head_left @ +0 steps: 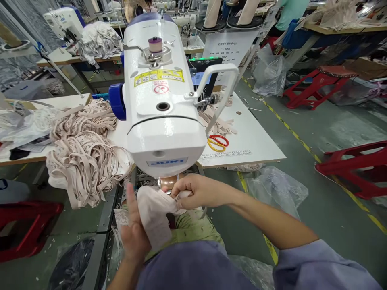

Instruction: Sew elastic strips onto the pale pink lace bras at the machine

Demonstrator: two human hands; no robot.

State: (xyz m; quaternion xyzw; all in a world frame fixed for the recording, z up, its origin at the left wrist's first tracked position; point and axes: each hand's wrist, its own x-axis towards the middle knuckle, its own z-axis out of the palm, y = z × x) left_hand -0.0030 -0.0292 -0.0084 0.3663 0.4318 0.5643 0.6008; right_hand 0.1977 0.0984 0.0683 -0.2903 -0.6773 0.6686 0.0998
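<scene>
A pale pink-beige fabric piece [154, 213], soft and folded over, hangs just below the head of the white sewing machine [165, 141]. My right hand [201, 191] pinches its upper right edge between thumb and fingers, close to the copper-coloured part [169, 182] under the machine head. On the other side, my left hand [134, 229] is raised with a finger stretched up, the fabric's left side lying against it. It is slightly blurred, and the cloth hides some of its fingers. The needle area is hidden behind the machine head.
Left of the machine, a heap of beige straps [84, 161] hangs over the table edge. Red-and-yellow-handled scissors [217, 143] lie on the white tabletop [256, 137] at right, near beige strips. Red stools [356, 169] and plastic bags [276, 189] stand on the floor.
</scene>
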